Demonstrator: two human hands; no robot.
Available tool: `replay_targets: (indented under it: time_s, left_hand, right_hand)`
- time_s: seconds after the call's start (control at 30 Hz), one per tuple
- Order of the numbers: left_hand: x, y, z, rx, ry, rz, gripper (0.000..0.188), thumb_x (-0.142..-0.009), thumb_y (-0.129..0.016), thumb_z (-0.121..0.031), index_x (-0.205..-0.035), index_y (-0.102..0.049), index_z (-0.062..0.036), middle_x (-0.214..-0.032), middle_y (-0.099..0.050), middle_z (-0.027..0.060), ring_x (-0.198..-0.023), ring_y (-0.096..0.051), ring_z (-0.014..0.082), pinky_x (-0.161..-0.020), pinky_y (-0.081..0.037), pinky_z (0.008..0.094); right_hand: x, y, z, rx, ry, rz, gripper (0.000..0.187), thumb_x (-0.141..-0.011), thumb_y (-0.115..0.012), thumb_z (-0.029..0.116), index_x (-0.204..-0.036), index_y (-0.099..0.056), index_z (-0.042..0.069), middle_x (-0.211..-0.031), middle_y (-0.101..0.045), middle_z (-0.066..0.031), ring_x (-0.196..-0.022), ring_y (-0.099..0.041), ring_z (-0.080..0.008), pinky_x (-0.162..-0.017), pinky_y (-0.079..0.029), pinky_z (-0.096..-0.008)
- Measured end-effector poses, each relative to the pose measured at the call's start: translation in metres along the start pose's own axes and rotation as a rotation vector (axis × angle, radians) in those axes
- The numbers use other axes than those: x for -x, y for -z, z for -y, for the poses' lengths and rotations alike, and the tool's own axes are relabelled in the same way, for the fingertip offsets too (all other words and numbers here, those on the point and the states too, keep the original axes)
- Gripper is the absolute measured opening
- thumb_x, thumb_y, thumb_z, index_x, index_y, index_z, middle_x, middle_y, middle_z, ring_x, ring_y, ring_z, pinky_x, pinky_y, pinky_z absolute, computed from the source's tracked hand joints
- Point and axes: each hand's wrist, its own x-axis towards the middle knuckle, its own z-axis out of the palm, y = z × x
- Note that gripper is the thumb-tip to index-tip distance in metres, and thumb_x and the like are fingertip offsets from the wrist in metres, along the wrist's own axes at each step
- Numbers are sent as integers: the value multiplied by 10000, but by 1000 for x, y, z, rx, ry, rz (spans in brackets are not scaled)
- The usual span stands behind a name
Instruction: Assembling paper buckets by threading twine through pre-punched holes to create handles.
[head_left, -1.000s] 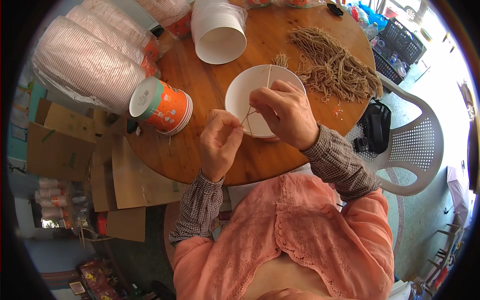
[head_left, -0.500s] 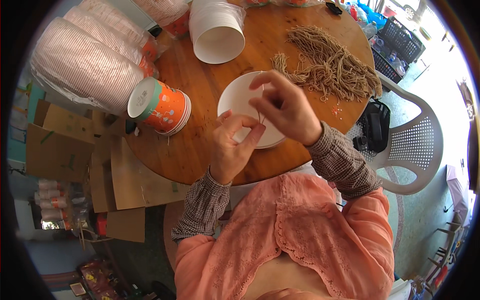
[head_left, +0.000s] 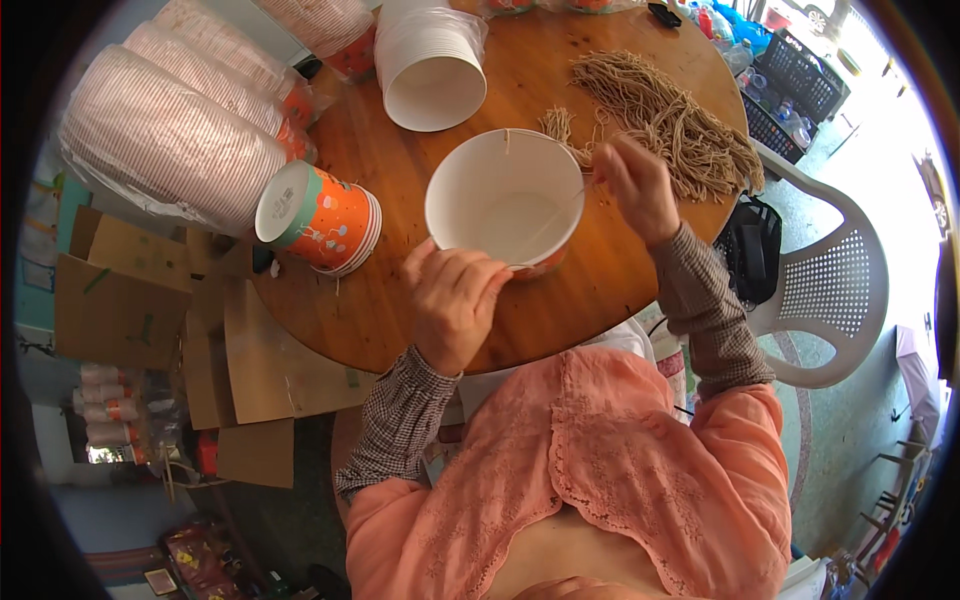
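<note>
A white-lined paper bucket stands before me with its mouth tilted toward me. At its near rim my left hand is closed in a pinch, with the string coming from the fingertips. That thin string runs taut across the mouth to my right hand, whose fingers are closed on its other end beyond the right rim. A short bit of string hangs over the far rim. Whether my left fingers also grip the rim is hard to see.
A pile of tan strings lies at the table's far right. Beyond my bucket lies a stack of white buckets. An upturned orange bucket stack and wrapped stacks are at left. A plastic chair stands right.
My right hand has moved right, from over the bucket to past its rim, drawing the string out straight. My left hand has shifted slightly down-left. The bucket's mouth now shows fully.
</note>
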Motion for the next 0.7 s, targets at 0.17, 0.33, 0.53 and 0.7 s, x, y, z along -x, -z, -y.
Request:
replay_targets:
  time_s: [0.17, 0.33, 0.53, 0.7]
  left_hand:
    - [-6, 5, 16, -16, 49, 18, 120, -802, -715, -128, -899, -648, -107, -903, -648, 9, -906, -622, 175, -1012, -325, 418]
    - [-27, 13, 8, -11, 45, 4, 237, -796, -703, -164, -1017, -665, -87, -978, -648, 33, -940, -607, 205, -975, -342, 404]
    - [-51, -11, -20, -211, -67, 124, 216, -728, -769, -232, -876, -667, -112, -850, -592, -31, -822, -560, 170, -780, -392, 354]
    - [-48, 2, 2, -148, -175, 255, 145, -728, -752, -163, -775, -627, -108, -798, -569, -28, -784, -541, 172, -762, -389, 337]
  right_hand:
    - [70, -17, 19, 367, 524, 355, 314, -749, -720, 154, -1034, -627, 59, -1080, -581, -114, -813, -613, -263, -622, -523, -356]
    - [85, -30, 32, 417, 464, 386, 444, -745, -704, 128, -1164, -576, 62, -1243, -521, -143, -883, -612, -259, -649, -542, -356]
    - [87, -39, 27, 379, 439, 344, 424, -756, -680, 97, -1166, -579, 65, -1231, -535, -133, -903, -616, -268, -686, -546, -352]
    - [57, -23, 23, 376, 223, 160, 385, -806, -653, 42, -1184, -594, 77, -1079, -623, -129, -868, -650, -303, -718, -545, -367]
